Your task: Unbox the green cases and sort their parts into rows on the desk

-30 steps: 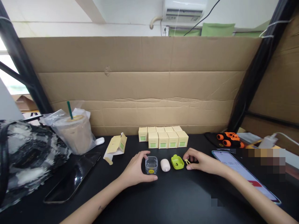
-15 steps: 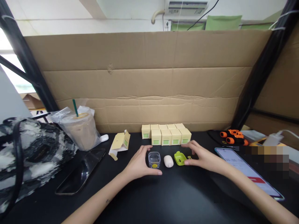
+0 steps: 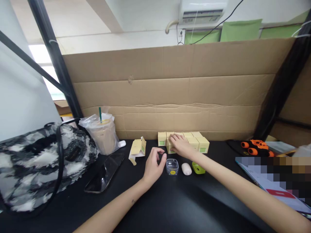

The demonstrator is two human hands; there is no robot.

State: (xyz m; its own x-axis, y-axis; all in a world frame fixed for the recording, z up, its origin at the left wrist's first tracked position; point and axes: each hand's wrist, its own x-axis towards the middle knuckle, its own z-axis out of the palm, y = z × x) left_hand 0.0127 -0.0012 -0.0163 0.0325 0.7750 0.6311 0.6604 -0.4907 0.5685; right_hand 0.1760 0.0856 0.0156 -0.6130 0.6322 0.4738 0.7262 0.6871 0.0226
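Observation:
My right hand [image 3: 179, 144] reaches forward onto a row of small yellow boxes [image 3: 194, 141], its fingers curled over the front box at the row's left end. My left hand [image 3: 153, 163] rests on the black table [image 3: 170, 207] with fingers loosely curled, holding nothing, just left of a small clear plastic case [image 3: 172, 166]. Right of that case lie a pale pink oval case [image 3: 186, 169] and a lime green cover [image 3: 198, 168]. An opened yellow box [image 3: 137, 149] lies to the left of my left hand.
An iced drink cup in a plastic bag [image 3: 104, 135] and a black-and-white bag [image 3: 36, 165] stand at the left, with a dark phone [image 3: 105, 176] lying flat. A cardboard wall [image 3: 184, 94] closes the back. An orange-and-black toy [image 3: 255, 147] and a tablet [image 3: 274, 191] are at the right.
My right hand left the green cover and moved forward and left onto the yellow boxes. My left hand let go of the clear case and drew slightly left. The view shifted left.

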